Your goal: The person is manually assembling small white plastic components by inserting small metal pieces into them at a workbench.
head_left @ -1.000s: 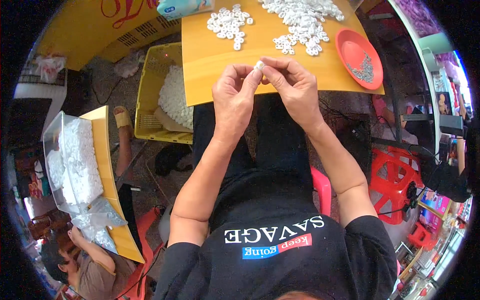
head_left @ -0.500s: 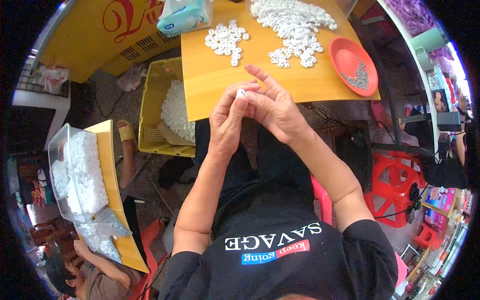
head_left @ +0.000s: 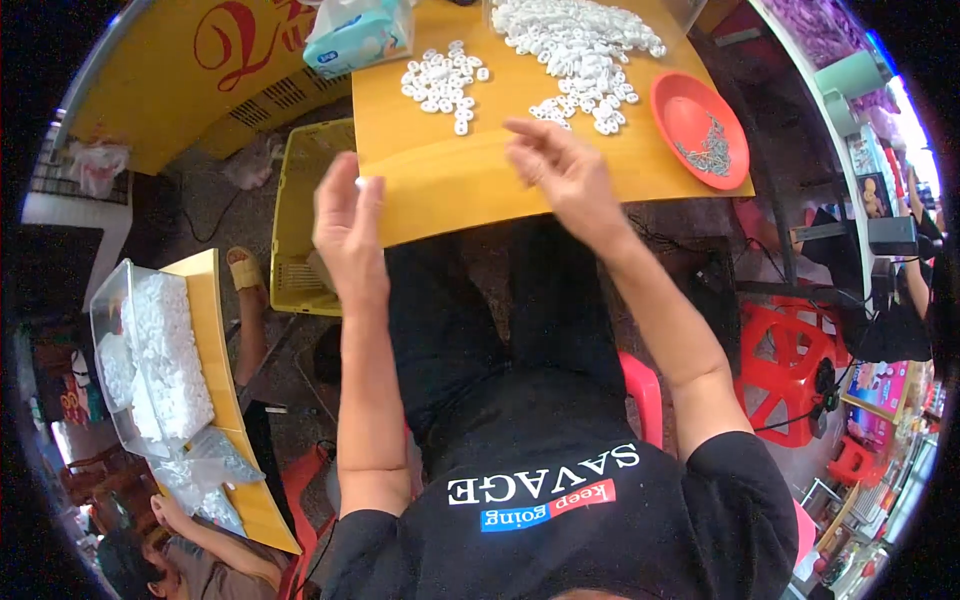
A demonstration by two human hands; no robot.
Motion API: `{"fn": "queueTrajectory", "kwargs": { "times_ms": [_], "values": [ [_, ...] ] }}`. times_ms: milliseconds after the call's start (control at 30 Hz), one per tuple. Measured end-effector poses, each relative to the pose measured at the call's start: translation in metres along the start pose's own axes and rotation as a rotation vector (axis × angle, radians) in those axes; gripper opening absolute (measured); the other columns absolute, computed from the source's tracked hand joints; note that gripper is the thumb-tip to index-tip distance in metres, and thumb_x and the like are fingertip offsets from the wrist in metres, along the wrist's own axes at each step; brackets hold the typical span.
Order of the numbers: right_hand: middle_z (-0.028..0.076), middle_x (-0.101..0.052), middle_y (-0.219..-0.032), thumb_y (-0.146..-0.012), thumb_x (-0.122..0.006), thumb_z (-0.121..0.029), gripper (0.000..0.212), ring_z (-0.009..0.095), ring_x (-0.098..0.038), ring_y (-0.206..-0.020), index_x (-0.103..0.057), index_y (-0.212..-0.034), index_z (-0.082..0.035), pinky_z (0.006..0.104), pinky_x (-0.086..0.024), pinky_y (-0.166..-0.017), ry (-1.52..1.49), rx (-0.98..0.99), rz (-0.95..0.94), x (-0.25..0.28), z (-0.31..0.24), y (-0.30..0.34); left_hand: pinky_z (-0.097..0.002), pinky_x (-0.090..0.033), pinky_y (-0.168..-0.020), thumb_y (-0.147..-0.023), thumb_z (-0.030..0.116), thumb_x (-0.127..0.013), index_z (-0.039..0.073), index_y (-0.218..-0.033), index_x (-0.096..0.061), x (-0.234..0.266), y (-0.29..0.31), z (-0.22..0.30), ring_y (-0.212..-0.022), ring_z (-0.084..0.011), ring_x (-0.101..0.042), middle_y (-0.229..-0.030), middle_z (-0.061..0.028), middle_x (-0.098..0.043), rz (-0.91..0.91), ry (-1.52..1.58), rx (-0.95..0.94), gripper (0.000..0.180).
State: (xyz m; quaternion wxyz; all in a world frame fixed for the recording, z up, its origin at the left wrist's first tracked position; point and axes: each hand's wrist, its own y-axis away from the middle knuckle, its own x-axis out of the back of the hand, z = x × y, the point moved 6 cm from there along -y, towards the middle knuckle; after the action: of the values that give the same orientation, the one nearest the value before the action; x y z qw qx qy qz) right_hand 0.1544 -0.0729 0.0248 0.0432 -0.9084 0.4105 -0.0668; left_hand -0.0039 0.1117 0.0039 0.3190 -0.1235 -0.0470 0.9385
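My left hand (head_left: 349,225) is over the yellow crate (head_left: 292,218), just off the table's left edge. A small white plastic piece (head_left: 361,183) is pinched between its thumb and fingers. My right hand (head_left: 572,178) hovers above the wooden table (head_left: 450,185), slightly blurred, its fingers loosely bent and apart with nothing visible in them. Beyond the hands lie a small cluster of white oval plastic pieces (head_left: 442,82) and a larger heap (head_left: 585,50) of similar pieces. A red dish (head_left: 675,105) of small grey metal parts (head_left: 712,150) stands at the right.
A tissue pack (head_left: 355,40) sits at the table's far left corner. On a side table at left stands a clear bin (head_left: 130,400) of white pieces, with plastic bags (head_left: 205,470) beside it. Another person's arm (head_left: 215,535) reaches there. Red stools (head_left: 790,370) stand at right.
My hands have come apart. The left has moved left over the crate with the small white piece; the right has let go of it and shifted slightly right.
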Motion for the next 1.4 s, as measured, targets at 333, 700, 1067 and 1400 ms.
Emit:
{"fn": "queueTrajectory", "kwargs": {
  "times_ms": [333,700,1067,1400],
  "values": [
    [0.009,-0.067,-0.09,-0.086,-0.067,-0.025,0.015,0.03,-0.065,-0.078,-0.072,-0.092,-0.012,0.0401,-0.052,-0.07,0.943,0.16,0.21,0.085,0.023,-0.021,-0.0332,-0.042,-0.102,-0.094,0.011,-0.06,0.001,-0.134,-0.045,0.017,0.0,0.005,-0.123,-0.0218,-0.048,-0.133,-0.0128,-0.048,0.172,-0.287,-0.168,0.044],
    [0.008,-0.066,-0.087,-0.086,-0.064,-0.022,0.011,0.03,-0.066,-0.079,-0.071,-0.089,-0.013,0.0414,-0.052,-0.069,0.986,0.135,0.18,0.077,0.024,-0.022,-0.0294,-0.05,-0.084,-0.09,-0.002,-0.057,0.0,-0.122,-0.056,-0.076,0.036,-0.005,-0.104,-0.0204,-0.058,-0.117,-0.0119,-0.056,-0.172,-0.273,-0.237,0.032],
    [0.007,-0.067,-0.087,-0.084,-0.068,-0.023,0.012,0.03,-0.066,-0.075,-0.071,-0.088,-0.012,0.041,-0.052,-0.066,0.977,0.228,0.213,0.068,0.022,-0.026,-0.0258,-0.049,-0.07,-0.091,-0.002,-0.057,0.002,-0.113,-0.061,-0.104,0.041,-0.018,-0.087,-0.0141,-0.061,-0.1,-0.0067,-0.063,-0.263,-0.26,-0.16,0.023],
    [0.009,-0.065,-0.087,-0.085,-0.067,-0.026,0.016,0.029,-0.065,-0.078,-0.07,-0.093,-0.012,0.0396,-0.051,-0.067,1.026,0.201,0.16,0.073,0.016,-0.022,-0.0252,-0.049,-0.069,-0.091,-0.002,-0.057,0.002,-0.111,-0.062,-0.097,0.038,-0.029,-0.084,-0.0135,-0.061,-0.098,-0.007,-0.064,-0.266,-0.261,-0.128,0.021]
  ]
}}
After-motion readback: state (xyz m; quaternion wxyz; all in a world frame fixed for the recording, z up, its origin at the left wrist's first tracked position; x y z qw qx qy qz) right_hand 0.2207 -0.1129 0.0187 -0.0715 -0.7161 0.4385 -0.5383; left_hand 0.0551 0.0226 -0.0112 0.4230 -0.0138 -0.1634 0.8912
